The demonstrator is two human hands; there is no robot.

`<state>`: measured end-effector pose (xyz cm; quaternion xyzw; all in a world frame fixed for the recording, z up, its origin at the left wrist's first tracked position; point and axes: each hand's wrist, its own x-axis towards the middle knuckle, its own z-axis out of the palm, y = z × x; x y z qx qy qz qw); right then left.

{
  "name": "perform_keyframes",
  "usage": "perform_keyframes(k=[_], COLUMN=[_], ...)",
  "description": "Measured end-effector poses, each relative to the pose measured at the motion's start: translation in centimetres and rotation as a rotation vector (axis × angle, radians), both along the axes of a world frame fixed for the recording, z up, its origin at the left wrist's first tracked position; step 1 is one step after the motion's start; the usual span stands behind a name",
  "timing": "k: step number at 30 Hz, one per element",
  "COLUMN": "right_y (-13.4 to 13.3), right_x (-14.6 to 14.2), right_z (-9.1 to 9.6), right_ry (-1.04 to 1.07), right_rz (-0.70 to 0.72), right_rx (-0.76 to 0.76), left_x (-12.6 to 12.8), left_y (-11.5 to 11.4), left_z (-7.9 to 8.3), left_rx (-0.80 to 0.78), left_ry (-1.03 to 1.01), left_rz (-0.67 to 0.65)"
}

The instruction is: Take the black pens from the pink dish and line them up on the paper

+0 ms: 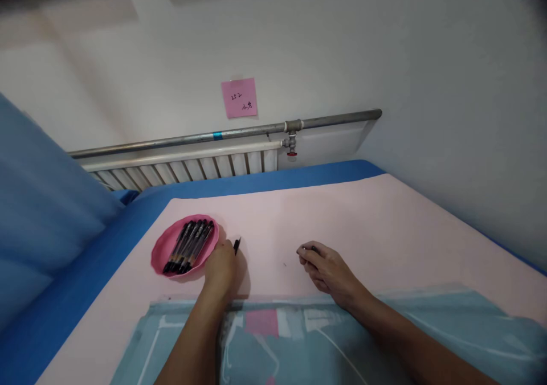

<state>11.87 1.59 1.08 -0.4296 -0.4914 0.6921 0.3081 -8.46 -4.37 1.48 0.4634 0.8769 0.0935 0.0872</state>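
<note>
My left hand (220,265) is closed around a black pen (236,246), whose thin pointed end sticks up past the fingers; the rest of it is hidden in my palm. Right beside that hand, on its left, lies a pink scalloped dish (159,252) with several black-capped clear pens (190,246) side by side in it. My right hand (325,266) is held apart from the left, its fingers pinched on a small dark piece that barely shows, too hidden to name. Between the hands a tiny dark speck (285,265) lies on the pink surface.
A pink sheet (342,214) covers the table over a blue cloth (273,183). Light blue clear plastic (179,322) lies along the near edge, under my forearms. Behind stand a white radiator (205,166) and a metal pipe (256,130); a blue curtain (43,214) hangs left.
</note>
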Motion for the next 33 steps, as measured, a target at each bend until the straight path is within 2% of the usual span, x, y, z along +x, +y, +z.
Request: perform_keyframes(k=[8, 11, 13, 14, 16, 18, 21, 24, 26, 28, 33], right_y=[0.1, 0.0, -0.3, -0.4, -0.6, -0.8, -1.0, -1.1, -1.3, -1.4, -1.3], right_x=[0.1, 0.1, 0.0, 0.0, -0.1, -0.1, -0.1, -0.2, -0.2, -0.3, -0.1], right_z=[-0.8, -1.1, -1.1, -1.2, -1.3, -1.5, -1.7, -1.6, -1.3, -1.2, -1.4], right_ry=[-0.105, -0.203, -0.271, -0.296, -0.327, -0.332, -0.327, -0.312, -0.299, -0.304, -0.353], right_rz=[0.070, 0.113, 0.136, 0.147, 0.175, 0.214, 0.261, 0.274, 0.281, 0.271, 0.227], right_rx=[0.122, 0.298, 0.465, 0.538, 0.637, 0.681, 0.696, 0.677, 0.661, 0.656, 0.664], left_x=[-0.1, 0.8, 1.9, 2.7, 4.2, 5.6, 6.8, 7.0, 6.6, 5.7, 1.7], left_y=[-0.2, -0.3, -0.3, -0.3, -0.3, -0.2, 0.0, 0.2, 0.3, 0.4, -0.1], left_z=[0.9, 1.0, 0.8, 0.5, -0.1, -0.8, -1.6, -1.9, -1.8, -1.6, -0.4], left_rx=[-0.011, 0.027, 0.113, 0.184, 0.268, 0.254, 0.307, 0.253, 0.208, 0.203, 0.209], left_ry=[-0.001, 0.026, -0.035, -0.145, -0.546, -0.949, -1.130, -1.229, -1.159, -0.983, -0.560], left_rz=[0.012, -0.001, -0.077, -0.151, -0.278, -0.279, -0.238, -0.184, -0.183, -0.208, -0.215])
